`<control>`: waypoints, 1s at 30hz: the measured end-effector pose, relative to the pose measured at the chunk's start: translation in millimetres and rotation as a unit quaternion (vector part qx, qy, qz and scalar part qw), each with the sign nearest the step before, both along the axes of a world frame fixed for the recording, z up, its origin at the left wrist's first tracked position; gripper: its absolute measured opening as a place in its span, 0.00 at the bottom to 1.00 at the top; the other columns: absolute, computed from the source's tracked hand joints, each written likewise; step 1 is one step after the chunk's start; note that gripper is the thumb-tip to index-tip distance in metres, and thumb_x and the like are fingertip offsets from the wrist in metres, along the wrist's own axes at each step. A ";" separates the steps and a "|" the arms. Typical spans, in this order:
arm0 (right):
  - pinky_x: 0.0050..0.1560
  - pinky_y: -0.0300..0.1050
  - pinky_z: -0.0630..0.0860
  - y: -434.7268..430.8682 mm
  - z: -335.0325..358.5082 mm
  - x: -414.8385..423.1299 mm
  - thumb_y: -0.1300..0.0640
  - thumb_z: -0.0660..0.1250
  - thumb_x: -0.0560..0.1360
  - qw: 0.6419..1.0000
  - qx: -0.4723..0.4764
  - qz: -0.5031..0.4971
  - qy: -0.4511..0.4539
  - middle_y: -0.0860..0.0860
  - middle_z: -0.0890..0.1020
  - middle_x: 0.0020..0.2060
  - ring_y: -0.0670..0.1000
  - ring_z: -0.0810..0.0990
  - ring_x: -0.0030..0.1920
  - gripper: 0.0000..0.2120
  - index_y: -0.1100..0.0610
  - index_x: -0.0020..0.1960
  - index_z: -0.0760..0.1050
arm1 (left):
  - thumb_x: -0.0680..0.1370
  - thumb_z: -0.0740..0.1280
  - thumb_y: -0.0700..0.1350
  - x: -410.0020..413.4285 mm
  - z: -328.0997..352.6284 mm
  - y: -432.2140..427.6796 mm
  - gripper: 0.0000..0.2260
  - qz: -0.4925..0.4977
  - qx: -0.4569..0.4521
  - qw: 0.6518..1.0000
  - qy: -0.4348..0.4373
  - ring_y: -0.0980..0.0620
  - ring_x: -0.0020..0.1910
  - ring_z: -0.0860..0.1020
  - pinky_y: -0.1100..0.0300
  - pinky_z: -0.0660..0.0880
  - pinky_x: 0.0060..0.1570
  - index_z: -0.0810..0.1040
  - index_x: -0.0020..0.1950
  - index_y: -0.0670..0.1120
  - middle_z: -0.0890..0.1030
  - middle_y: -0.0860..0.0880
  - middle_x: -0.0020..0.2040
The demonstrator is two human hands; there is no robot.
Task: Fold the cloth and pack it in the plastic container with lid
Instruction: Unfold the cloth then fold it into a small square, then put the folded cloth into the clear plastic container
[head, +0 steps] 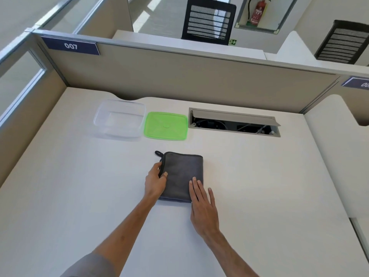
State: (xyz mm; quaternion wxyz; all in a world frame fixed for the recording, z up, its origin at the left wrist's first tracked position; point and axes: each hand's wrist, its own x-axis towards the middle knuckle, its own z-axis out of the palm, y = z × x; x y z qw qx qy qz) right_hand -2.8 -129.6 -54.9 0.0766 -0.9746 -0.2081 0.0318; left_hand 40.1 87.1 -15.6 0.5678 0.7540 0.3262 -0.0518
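We see the grey cloth (182, 174) lying folded into a thick rectangle on the white desk (259, 186), a small black loop (158, 153) sticking out at its far left corner. Our left hand (155, 181) pinches the cloth's left edge between thumb and fingers, while our right hand (202, 204) lies flat and spread, fingertips pressing on the near right corner. Farther back, well apart from the cloth, the clear container (119, 119) stands open and empty, with the green lid (166, 125) flat just beside it on the right, next to an open cable hatch (233, 121).
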 end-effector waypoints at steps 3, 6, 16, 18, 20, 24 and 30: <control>0.85 0.58 0.49 2.2 -0.5 1.5 0.65 0.60 0.81 1.000 -0.001 0.003 0.015 0.49 0.50 0.90 0.51 0.51 0.89 0.40 0.54 0.90 0.48 | 0.85 0.66 0.41 -2.5 -3.9 2.1 0.21 -0.006 0.028 1.000 0.006 0.39 0.68 0.82 0.43 0.80 0.69 0.75 0.79 0.50 0.84 0.43 0.70; 0.86 0.58 0.46 1.2 -7.1 -2.4 0.55 0.55 0.86 0.999 0.001 0.006 0.051 0.46 0.42 0.89 0.49 0.45 0.89 0.36 0.52 0.90 0.42 | 0.85 0.66 0.40 -8.3 -9.6 4.8 0.22 -0.034 0.077 0.996 0.014 0.40 0.66 0.83 0.45 0.81 0.65 0.74 0.79 0.51 0.84 0.45 0.71; 0.86 0.59 0.41 3.9 -12.2 -1.8 0.24 0.46 0.83 0.995 0.013 -0.011 0.101 0.43 0.35 0.88 0.44 0.34 0.88 0.46 0.50 0.89 0.34 | 0.84 0.69 0.44 9.3 -6.3 -5.4 0.34 -0.250 0.368 0.894 -0.054 0.41 0.85 0.64 0.44 0.68 0.80 0.61 0.88 0.47 0.63 0.45 0.86; 0.86 0.60 0.42 4.7 -12.9 -2.9 0.23 0.47 0.82 0.994 0.014 -0.017 0.109 0.43 0.35 0.88 0.44 0.35 0.88 0.48 0.49 0.89 0.34 | 0.86 0.66 0.49 21.1 -5.8 -6.9 0.34 -0.326 0.393 0.857 -0.075 0.43 0.89 0.57 0.45 0.61 0.85 0.56 0.90 0.49 0.57 0.45 0.90; 0.86 0.60 0.42 6.9 -12.6 -2.8 0.23 0.47 0.82 0.994 0.015 -0.017 0.111 0.43 0.34 0.88 0.44 0.34 0.87 0.47 0.49 0.88 0.33 | 0.88 0.62 0.53 34.3 -5.1 -5.0 0.34 -0.386 0.417 0.820 -0.071 0.44 0.91 0.52 0.44 0.55 0.88 0.51 0.91 0.51 0.50 0.47 0.92; 0.86 0.54 0.36 14.6 -0.7 -3.4 0.28 0.47 0.85 0.985 0.094 -0.095 0.112 0.39 0.34 0.87 0.40 0.35 0.87 0.40 0.42 0.88 0.33 | 0.90 0.57 0.55 59.4 -5.1 10.5 0.34 -0.446 0.421 0.789 -0.026 0.45 0.91 0.48 0.42 0.50 0.89 0.45 0.91 0.50 0.47 0.47 0.92; 0.62 0.57 0.81 27.9 17.8 -11.7 0.43 0.70 0.82 0.873 0.203 -0.422 0.136 0.53 0.78 0.67 0.57 0.79 0.67 0.29 0.56 0.77 0.70 | 0.88 0.62 0.58 80.1 -2.8 24.6 0.34 -0.487 0.386 0.783 -0.010 0.39 0.84 0.65 0.45 0.60 0.84 0.55 0.90 0.45 0.65 0.42 0.85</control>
